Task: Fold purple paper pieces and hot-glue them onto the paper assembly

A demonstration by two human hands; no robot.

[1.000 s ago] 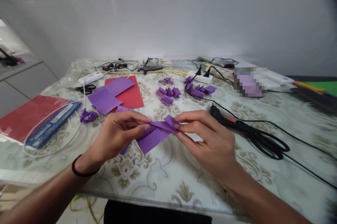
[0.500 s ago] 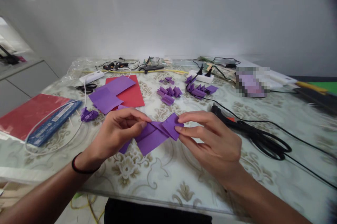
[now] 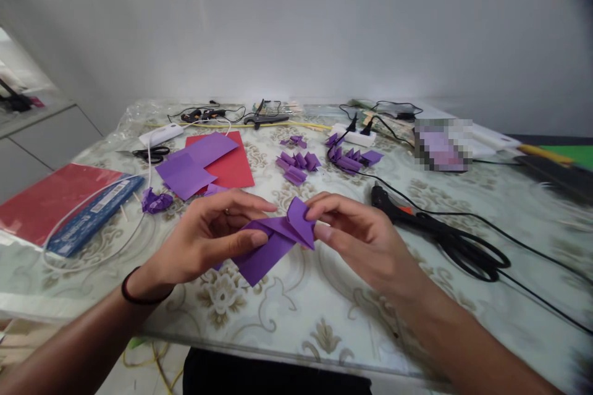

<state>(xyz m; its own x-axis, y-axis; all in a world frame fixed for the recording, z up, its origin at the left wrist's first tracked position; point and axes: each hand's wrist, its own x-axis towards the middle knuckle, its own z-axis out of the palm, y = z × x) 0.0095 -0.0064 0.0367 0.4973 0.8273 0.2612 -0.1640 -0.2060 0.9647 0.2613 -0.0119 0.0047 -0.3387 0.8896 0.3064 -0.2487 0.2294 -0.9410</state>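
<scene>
**Folded paper (image 3: 269, 251) held at both ends, centre of frame**

Condition: purple, creased into several layers; the right end rises in a tilted flap, and a square corner points down toward the lower edge of the frame.

Position: the paper spans the gap between the hands, above the table (image 3: 324, 308). Left hand (image 3: 210, 231): thumb pressed over the paper's left end, index finger raised clear, other fingers behind; their contact is hidden. Right hand (image 3: 370, 243): thumb and index finger pinch the flap.

Count:
- One glue gun (image 3: 428, 225), right of frame, beside the right hand.
- Two purple sheets (image 3: 188, 175), overlapping on one red sheet (image 3: 236, 166), left of centre.
- One crumpled piece (image 3: 156, 201), left of frame.
- One pair of scissors (image 3: 155, 154), upper left.
- Two clusters of pleated pieces (image 3: 295, 167), upper centre; individual pieces too small to count reliably.
- One power strip (image 3: 354, 136), upper right of centre.
</scene>
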